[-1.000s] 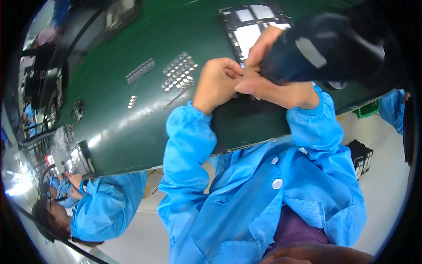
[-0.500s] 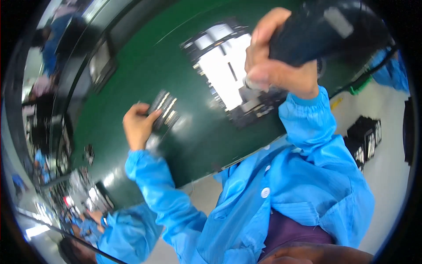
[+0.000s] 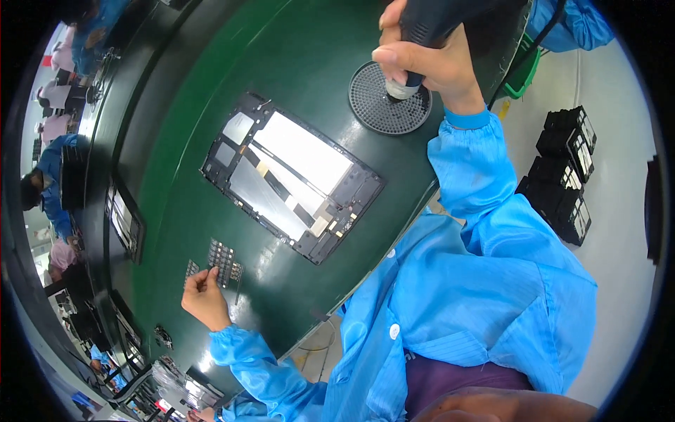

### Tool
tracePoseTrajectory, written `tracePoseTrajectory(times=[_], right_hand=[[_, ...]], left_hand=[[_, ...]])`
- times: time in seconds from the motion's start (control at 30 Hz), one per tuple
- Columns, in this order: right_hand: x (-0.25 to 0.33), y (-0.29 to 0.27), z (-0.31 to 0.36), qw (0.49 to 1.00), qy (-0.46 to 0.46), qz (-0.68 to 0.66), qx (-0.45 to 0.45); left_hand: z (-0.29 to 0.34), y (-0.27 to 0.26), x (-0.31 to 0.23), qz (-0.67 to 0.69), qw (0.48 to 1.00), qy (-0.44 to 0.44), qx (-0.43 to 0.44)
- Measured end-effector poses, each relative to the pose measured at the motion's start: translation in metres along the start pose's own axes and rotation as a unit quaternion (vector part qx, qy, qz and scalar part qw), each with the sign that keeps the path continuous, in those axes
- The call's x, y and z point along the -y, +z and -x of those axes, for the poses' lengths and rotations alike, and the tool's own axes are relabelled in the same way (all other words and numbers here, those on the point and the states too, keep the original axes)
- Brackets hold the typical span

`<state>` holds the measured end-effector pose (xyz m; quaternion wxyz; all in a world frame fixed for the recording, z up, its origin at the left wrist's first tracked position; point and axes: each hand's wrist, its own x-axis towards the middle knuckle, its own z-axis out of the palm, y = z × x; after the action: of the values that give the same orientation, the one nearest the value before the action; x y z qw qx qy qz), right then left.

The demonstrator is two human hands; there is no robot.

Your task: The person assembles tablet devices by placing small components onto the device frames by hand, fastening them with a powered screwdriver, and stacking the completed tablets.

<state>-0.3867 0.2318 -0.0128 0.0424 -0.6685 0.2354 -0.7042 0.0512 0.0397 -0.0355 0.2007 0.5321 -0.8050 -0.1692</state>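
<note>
My right hand (image 3: 439,63) is wrapped round a black electric screwdriver (image 3: 420,32), its light collar pointing down at a round grey perforated screw tray (image 3: 376,116). The driver's tip is too dark to tell whether it touches the tray. Nearer the middle of the green table lies an opened tablet (image 3: 309,151), a black frame with white panels, silver plates and a dark flat cable across it. My left hand (image 3: 205,299), closed in a pinch, holds the edge of a dark sheet with rows of small pieces (image 3: 222,259), at the tablet's near left.
A dark raised ledge runs along the left, with a flat panel (image 3: 125,221) on it. Small dark parts (image 3: 163,337) lie at the table's lower left. Stacked black units (image 3: 562,169) stand on the floor at right, below a green basket (image 3: 522,74). Other people sit at far left.
The screwdriver has gone from over the tablet's right side to the round tray. The whole view has turned, so the tablet sits further left. My left hand still holds the dark sheet.
</note>
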Motion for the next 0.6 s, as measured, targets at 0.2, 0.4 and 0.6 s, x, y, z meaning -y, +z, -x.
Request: tracePoseTrajectory(times=[0.2, 0.4, 0.6], right_hand=[[0.025, 0.018, -0.003, 0.971, 0.211, 0.011, -0.109], [0.014, 0.009, 0.001, 0.961, 0.248, 0.045, -0.111], [0.015, 0.014, 0.005, 0.965, 0.237, 0.051, -0.104]], left_hand=[[0.025, 0.014, -0.040, -0.024, 0.970, 0.203, -0.135], [0.066, 0.034, -0.077, 0.185, 0.974, 0.014, 0.128], [0.090, 0.038, -0.098, 0.306, 0.909, -0.132, 0.249]])
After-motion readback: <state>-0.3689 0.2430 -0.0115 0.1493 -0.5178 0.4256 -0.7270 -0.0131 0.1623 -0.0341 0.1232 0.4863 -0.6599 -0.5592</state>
